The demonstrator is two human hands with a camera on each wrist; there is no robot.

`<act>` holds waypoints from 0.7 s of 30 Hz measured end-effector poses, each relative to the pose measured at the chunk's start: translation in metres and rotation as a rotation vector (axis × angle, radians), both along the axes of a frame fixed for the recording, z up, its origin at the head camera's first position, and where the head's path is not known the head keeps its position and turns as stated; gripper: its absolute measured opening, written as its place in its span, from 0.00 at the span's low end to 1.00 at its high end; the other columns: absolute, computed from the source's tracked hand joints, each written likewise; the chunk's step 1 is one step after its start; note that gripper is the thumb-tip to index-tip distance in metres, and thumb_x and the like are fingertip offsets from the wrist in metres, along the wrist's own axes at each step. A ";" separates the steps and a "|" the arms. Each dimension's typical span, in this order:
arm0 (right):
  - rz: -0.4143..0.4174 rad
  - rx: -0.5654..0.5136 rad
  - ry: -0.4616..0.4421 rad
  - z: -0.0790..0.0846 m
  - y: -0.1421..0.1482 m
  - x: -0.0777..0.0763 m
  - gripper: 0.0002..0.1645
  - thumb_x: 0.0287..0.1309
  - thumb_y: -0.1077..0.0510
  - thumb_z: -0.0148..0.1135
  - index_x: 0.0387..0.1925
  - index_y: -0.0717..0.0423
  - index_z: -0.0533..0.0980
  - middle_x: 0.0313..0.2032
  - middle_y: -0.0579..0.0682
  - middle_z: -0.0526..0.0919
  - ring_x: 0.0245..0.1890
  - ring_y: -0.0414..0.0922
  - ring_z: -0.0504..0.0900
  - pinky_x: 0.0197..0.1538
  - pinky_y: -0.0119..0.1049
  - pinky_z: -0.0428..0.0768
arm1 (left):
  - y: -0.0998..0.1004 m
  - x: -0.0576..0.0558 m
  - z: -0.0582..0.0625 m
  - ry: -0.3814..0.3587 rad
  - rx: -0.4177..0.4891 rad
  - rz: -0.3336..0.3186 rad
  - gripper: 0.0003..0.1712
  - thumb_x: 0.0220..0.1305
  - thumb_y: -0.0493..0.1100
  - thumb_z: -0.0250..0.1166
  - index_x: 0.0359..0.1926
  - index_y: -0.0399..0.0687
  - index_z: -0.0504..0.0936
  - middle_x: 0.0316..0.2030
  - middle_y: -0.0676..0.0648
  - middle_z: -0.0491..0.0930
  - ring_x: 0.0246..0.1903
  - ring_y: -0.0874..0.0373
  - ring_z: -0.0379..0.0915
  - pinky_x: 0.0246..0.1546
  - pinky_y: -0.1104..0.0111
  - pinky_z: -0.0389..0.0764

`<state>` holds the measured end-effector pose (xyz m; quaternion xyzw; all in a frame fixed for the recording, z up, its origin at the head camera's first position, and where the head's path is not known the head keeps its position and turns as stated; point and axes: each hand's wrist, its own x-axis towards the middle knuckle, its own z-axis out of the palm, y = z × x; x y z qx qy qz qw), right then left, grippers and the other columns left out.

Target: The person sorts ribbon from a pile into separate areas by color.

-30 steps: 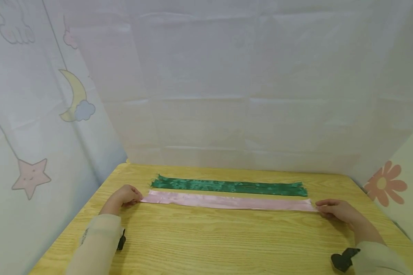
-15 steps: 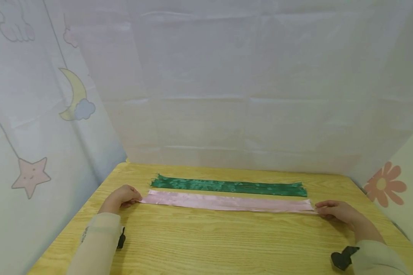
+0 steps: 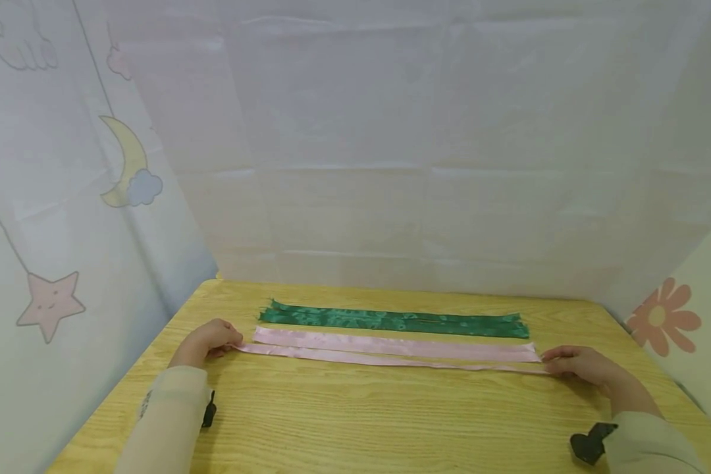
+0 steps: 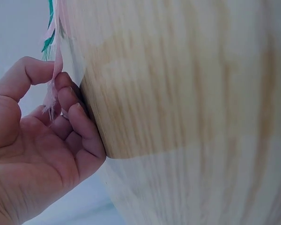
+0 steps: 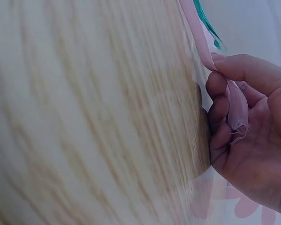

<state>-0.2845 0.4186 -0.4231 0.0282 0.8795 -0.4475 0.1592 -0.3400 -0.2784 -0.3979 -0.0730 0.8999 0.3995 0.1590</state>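
My left hand (image 3: pixel 210 339) and right hand (image 3: pixel 583 365) stretch a narrow pink ribbon (image 3: pixel 361 359) between them, low over the table. In the left wrist view, thumb and forefinger pinch one end, its frayed tip (image 4: pixel 49 101) hanging past them. At the other end, the right wrist view shows the ribbon (image 5: pixel 196 33) pinched by thumb and forefinger, with a frayed tail (image 5: pixel 238 112) lying against the curled fingers. Just behind lies more pink ribbon (image 3: pixel 391 344), flat and parallel, a thin gap between. Farther back, green ribbon (image 3: pixel 391 321) with frayed ends lies along the same line.
All of it is on a wood-grain table (image 3: pixel 355 421). A pale sheet (image 3: pixel 343 217) hangs behind the table's back edge. Printed wall panels stand at the left, with a star (image 3: pixel 51 304), and at the right, with a flower (image 3: pixel 662 317).
The held pink ribbon has come slightly nearer to me, away from the pink ribbon behind it, so wood now shows between them. Both hands barely moved; the green ribbon stayed put.
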 end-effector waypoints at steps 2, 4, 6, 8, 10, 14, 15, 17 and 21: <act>-0.004 0.009 0.012 0.000 -0.001 0.000 0.23 0.58 0.55 0.62 0.47 0.71 0.74 0.39 0.46 0.79 0.34 0.40 0.75 0.37 0.35 0.73 | 0.000 0.000 0.000 0.003 -0.005 0.001 0.08 0.57 0.38 0.60 0.23 0.45 0.72 0.18 0.52 0.68 0.16 0.63 0.61 0.22 0.73 0.69; -0.011 0.027 0.030 0.000 -0.002 0.000 0.23 0.57 0.54 0.63 0.45 0.71 0.74 0.38 0.45 0.79 0.33 0.39 0.74 0.37 0.34 0.73 | 0.000 0.001 0.000 0.007 -0.007 0.004 0.08 0.57 0.37 0.60 0.23 0.45 0.72 0.17 0.52 0.67 0.16 0.63 0.61 0.21 0.73 0.69; -0.032 0.049 0.045 0.000 -0.003 0.000 0.24 0.55 0.54 0.64 0.44 0.71 0.75 0.35 0.44 0.79 0.32 0.39 0.73 0.36 0.33 0.73 | 0.000 0.001 0.000 0.010 -0.008 0.007 0.09 0.56 0.37 0.60 0.22 0.46 0.72 0.17 0.53 0.67 0.16 0.63 0.61 0.21 0.73 0.68; -0.057 0.068 0.058 0.000 -0.005 -0.001 0.24 0.54 0.53 0.65 0.43 0.71 0.75 0.32 0.43 0.78 0.30 0.39 0.73 0.34 0.33 0.72 | 0.001 0.001 0.000 0.010 -0.008 0.007 0.09 0.56 0.37 0.60 0.21 0.46 0.72 0.16 0.53 0.66 0.16 0.64 0.60 0.20 0.74 0.68; -0.078 0.081 0.068 -0.001 -0.006 -0.001 0.24 0.54 0.53 0.65 0.43 0.71 0.75 0.30 0.43 0.78 0.30 0.39 0.73 0.33 0.33 0.72 | 0.002 0.000 0.000 0.012 -0.007 0.007 0.09 0.56 0.36 0.60 0.21 0.46 0.71 0.16 0.53 0.66 0.15 0.64 0.60 0.20 0.74 0.67; -0.110 0.101 0.076 -0.002 -0.006 -0.002 0.24 0.55 0.52 0.64 0.43 0.71 0.75 0.28 0.44 0.77 0.29 0.41 0.72 0.32 0.33 0.71 | 0.001 -0.001 -0.001 0.012 -0.001 0.003 0.10 0.56 0.37 0.60 0.21 0.47 0.71 0.16 0.54 0.66 0.15 0.64 0.60 0.19 0.74 0.67; -0.112 0.107 0.079 -0.002 -0.006 -0.003 0.25 0.55 0.52 0.64 0.43 0.71 0.75 0.28 0.44 0.77 0.29 0.41 0.72 0.32 0.34 0.71 | 0.001 -0.001 -0.002 0.013 0.000 0.003 0.10 0.56 0.37 0.60 0.20 0.47 0.71 0.15 0.54 0.66 0.15 0.64 0.60 0.19 0.74 0.67; -0.118 0.112 0.079 -0.002 -0.007 -0.004 0.26 0.56 0.51 0.64 0.44 0.71 0.75 0.29 0.44 0.77 0.30 0.41 0.72 0.32 0.34 0.70 | 0.000 -0.001 -0.002 0.015 0.000 0.000 0.11 0.55 0.37 0.61 0.19 0.48 0.70 0.15 0.54 0.66 0.15 0.65 0.60 0.19 0.74 0.67; -0.123 0.096 0.072 -0.001 -0.007 -0.003 0.27 0.55 0.51 0.64 0.45 0.72 0.74 0.30 0.43 0.78 0.30 0.41 0.72 0.32 0.33 0.71 | -0.001 -0.002 -0.003 0.018 -0.003 -0.008 0.14 0.54 0.37 0.61 0.16 0.51 0.68 0.12 0.55 0.64 0.14 0.65 0.59 0.19 0.74 0.67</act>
